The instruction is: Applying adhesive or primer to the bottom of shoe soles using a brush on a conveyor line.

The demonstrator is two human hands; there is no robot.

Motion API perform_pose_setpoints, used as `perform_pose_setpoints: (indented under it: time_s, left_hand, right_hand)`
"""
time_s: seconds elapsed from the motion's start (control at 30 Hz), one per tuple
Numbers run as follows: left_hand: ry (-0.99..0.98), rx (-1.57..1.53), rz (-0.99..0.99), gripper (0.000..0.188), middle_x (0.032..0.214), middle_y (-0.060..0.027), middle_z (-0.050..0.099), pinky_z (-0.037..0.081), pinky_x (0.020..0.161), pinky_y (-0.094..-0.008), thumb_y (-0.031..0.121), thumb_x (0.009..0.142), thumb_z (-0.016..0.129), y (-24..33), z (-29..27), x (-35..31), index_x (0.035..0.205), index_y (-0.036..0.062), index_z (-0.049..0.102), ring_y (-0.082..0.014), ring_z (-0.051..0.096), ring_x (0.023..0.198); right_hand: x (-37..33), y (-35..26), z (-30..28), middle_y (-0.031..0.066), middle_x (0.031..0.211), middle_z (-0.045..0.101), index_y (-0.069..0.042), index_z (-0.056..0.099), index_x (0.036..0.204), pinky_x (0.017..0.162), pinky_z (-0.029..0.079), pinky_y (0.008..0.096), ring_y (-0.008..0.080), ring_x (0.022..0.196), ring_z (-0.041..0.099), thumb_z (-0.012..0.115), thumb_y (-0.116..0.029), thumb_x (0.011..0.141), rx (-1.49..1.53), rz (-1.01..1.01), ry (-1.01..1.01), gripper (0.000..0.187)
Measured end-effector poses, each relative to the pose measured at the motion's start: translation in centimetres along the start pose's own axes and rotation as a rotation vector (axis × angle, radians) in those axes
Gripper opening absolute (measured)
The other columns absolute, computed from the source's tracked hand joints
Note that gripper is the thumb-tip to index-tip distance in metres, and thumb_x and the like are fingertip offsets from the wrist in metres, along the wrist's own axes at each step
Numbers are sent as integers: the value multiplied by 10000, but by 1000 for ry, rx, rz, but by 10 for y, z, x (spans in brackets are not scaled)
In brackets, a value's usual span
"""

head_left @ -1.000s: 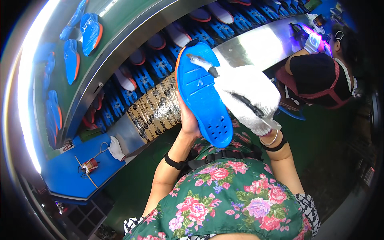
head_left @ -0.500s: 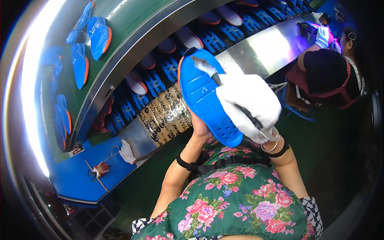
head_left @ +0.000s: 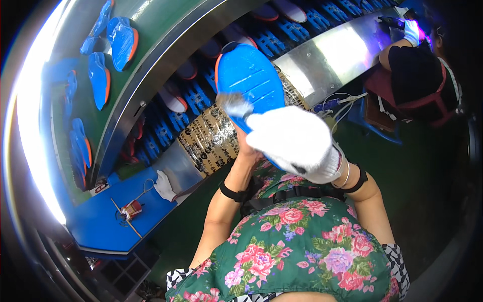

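A blue shoe sole (head_left: pixel 254 70) with an orange edge is held up in front of me, its grooved face toward me. My bare left hand (head_left: pixel 245 146) grips it from below along its left side; most of the fingers are hidden behind it. In a white knitted glove, my right hand (head_left: pixel 294 141) is closed around a paint brush (head_left: pixel 235 104). The bristles are slightly blurred and lie over the left edge of the sole's middle. The glove covers the sole's lower part.
Several blue soles (head_left: pixel 122 43) lie on the green belt at upper left. Blue racks (head_left: pixel 196 98) with shoes line the machine beside a tape-wrapped brown panel (head_left: pixel 210 135). A loose white glove (head_left: pixel 164 186) and a small red container (head_left: pixel 132 209) are on the blue table (head_left: pixel 95 221). A person (head_left: pixel 410 75) works at right.
My right hand has swept the brush left and down across the sole, from near its upper end to its left edge. The sole has shifted slightly up and left.
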State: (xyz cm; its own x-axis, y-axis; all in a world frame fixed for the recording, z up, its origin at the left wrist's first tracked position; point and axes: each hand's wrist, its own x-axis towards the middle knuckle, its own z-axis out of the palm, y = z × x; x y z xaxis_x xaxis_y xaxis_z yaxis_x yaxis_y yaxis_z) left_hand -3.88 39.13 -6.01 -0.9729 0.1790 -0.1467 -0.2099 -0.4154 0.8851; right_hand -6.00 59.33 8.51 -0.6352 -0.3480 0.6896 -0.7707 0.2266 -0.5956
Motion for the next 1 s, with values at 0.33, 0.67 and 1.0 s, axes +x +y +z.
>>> perform_pose_setpoints:
  time_s: [0.33, 0.67, 1.0]
  left_hand:
    - [4, -280, -212, 754, 1397, -138, 560, 513, 1046, -474, 678, 1014, 376, 7, -15, 14, 1503, 104, 382, -306, 587, 1255]
    - [-246, -468, -254, 1103, 1110, -221, 655, 571, 885, -442, 946, 774, 424, 54, 20, 35, 1331, -3, 496, -322, 668, 1004]
    - [-246, -535, -205, 1194, 1058, -164, 635, 530, 806, -506, 1012, 706, 369, 71, 47, 56, 1305, -11, 505, -333, 631, 874]
  right_hand:
    - [-6, -4, 2, 107, 1064, 753, -85, 769, 1056, 785, 592, 357, 269, 940, 724, 802, -30, 750, 174, 41, 47, 312]
    - [-13, 2, -4, 135, 1011, 760, -60, 780, 970, 776, 584, 375, 293, 871, 730, 820, 12, 732, 329, 152, 86, 252]
    - [-26, 3, -19, 136, 988, 762, -64, 773, 940, 766, 588, 368, 269, 885, 740, 826, 3, 736, 513, 320, 94, 221]
